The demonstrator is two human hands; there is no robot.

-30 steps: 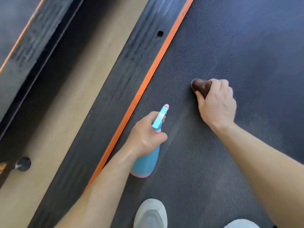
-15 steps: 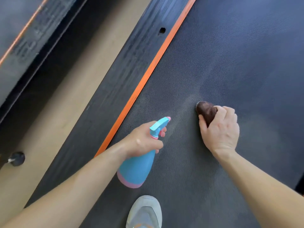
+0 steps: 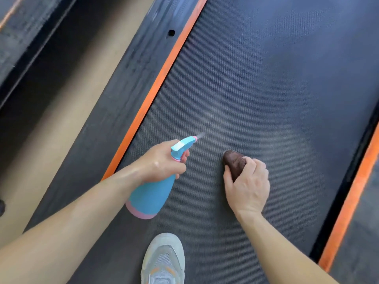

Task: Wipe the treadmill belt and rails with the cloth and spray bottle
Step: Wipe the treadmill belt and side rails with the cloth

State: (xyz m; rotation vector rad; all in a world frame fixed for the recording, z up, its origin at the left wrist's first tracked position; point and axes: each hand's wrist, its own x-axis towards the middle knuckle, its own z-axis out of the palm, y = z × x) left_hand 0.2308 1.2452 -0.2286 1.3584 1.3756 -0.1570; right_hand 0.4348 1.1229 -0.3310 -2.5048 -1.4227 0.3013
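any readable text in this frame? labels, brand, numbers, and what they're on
None readable.
Spray bottle: plain blue and pink, no label showing.
Left side rail: faint darker marks, too blurred to tell whether they are lettering.
Treadmill belt: textured surface only, no print.
Shoe: no legible logo.
Cloth: plain brown.

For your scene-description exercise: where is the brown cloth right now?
In the head view, the cloth sits bunched under the right hand on the belt, right of the spray bottle.
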